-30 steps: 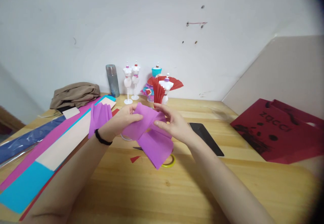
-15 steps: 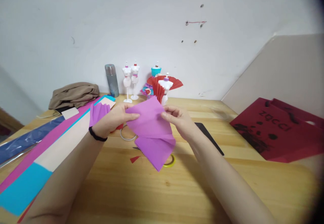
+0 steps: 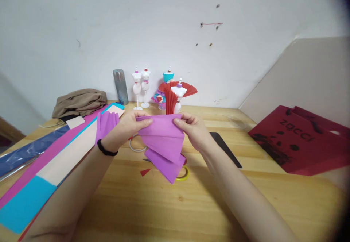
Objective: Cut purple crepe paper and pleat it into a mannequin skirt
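Observation:
Between my hands hangs a sheet of purple crepe paper (image 3: 164, 136), creased across its width. My left hand (image 3: 133, 123) pinches its top left corner, thumb in front. At the top right corner my right hand (image 3: 190, 127) grips the same sheet between thumb and fingers. Below, on the table, lies another purple paper piece (image 3: 165, 165), partly covered by the held one. Scissors with a yellow handle loop (image 3: 183, 173) show beyond its edge, mostly hidden. A small red scrap (image 3: 145, 172) lies to the left, and a pleated purple piece (image 3: 107, 125) is beside my left wrist.
White mini mannequins (image 3: 137, 85) stand at the back, one (image 3: 179, 92) beside red pleated paper (image 3: 171, 101). Long coloured paper strips (image 3: 57, 165), a flask (image 3: 120, 87) and brown cloth (image 3: 80, 103) are on the left. A black flat object (image 3: 225, 149) and red bag (image 3: 300, 139) lie right.
The held sheet's upper edge has come down and now runs nearly level between my hands, with a fold showing along it. Both hands stay close to where they were.

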Action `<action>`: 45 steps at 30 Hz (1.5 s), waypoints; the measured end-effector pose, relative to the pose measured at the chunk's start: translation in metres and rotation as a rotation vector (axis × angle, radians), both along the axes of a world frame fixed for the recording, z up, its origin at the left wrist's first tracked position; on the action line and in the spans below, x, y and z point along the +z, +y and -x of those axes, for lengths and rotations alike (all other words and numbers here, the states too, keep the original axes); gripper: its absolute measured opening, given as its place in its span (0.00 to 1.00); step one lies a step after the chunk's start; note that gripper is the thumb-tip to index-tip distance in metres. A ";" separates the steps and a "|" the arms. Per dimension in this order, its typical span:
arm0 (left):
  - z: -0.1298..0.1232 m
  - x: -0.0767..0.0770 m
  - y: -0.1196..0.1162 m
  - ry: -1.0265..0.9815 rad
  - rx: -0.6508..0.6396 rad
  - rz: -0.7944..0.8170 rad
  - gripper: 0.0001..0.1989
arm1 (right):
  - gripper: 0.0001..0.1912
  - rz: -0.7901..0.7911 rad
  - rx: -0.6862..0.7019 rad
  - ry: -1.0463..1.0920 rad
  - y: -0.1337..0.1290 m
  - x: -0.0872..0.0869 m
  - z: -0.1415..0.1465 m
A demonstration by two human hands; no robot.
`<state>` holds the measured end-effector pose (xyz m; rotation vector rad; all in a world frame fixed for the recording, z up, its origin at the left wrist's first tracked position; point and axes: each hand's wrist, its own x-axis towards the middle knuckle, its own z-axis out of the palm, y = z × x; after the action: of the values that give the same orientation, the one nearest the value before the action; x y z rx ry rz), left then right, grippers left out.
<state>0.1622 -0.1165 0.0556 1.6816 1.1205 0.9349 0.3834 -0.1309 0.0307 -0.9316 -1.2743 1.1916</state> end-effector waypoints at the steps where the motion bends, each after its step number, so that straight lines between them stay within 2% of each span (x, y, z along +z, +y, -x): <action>1: -0.001 0.001 -0.001 0.022 0.015 -0.014 0.15 | 0.17 -0.007 -0.021 0.002 0.000 0.000 0.000; 7: -0.004 0.002 -0.001 -0.104 -0.010 -0.018 0.16 | 0.14 0.015 -0.100 0.056 0.003 -0.002 -0.003; 14: -0.005 -0.003 0.005 -0.139 0.053 -0.081 0.14 | 0.15 -0.027 -0.145 -0.025 0.005 -0.002 -0.006; 18: -0.005 -0.006 0.006 -0.085 0.091 -0.132 0.12 | 0.13 -0.089 -0.251 -0.108 0.006 -0.001 -0.009; 22: -0.004 -0.008 0.009 0.019 0.113 -0.207 0.09 | 0.11 -0.087 -0.259 -0.131 0.006 0.000 -0.012; 26: -0.005 -0.006 0.009 0.109 0.160 -0.263 0.16 | 0.10 -0.066 -0.262 -0.129 0.006 -0.001 -0.011; 28: -0.006 -0.004 0.007 0.178 0.143 -0.314 0.21 | 0.10 -0.081 -0.238 -0.139 0.004 0.000 -0.009; 31: -0.008 -0.006 0.005 0.221 0.042 -0.350 0.23 | 0.09 -0.155 -0.177 -0.166 0.001 0.002 -0.007; 35: -0.009 -0.012 0.006 0.183 -0.058 -0.487 0.20 | 0.10 -0.185 -0.023 -0.194 -0.005 0.004 -0.004; 37: -0.009 -0.014 0.007 0.162 -0.103 -0.530 0.15 | 0.11 -0.158 0.052 -0.215 -0.007 0.004 -0.004; 40: -0.008 -0.014 0.008 0.173 -0.141 -0.462 0.05 | 0.12 -0.142 0.046 -0.251 -0.008 0.005 -0.004; 42: -0.008 -0.013 0.007 0.168 -0.154 -0.364 0.06 | 0.11 -0.133 0.028 -0.254 -0.007 0.005 -0.004; 45: -0.008 -0.009 0.006 0.123 -0.135 -0.250 0.08 | 0.15 -0.038 0.111 -0.253 -0.007 0.006 -0.006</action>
<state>0.1702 -0.1110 0.0462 2.0152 0.9859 0.9250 0.3894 -0.1376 0.0368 -1.0189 -1.5625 1.1568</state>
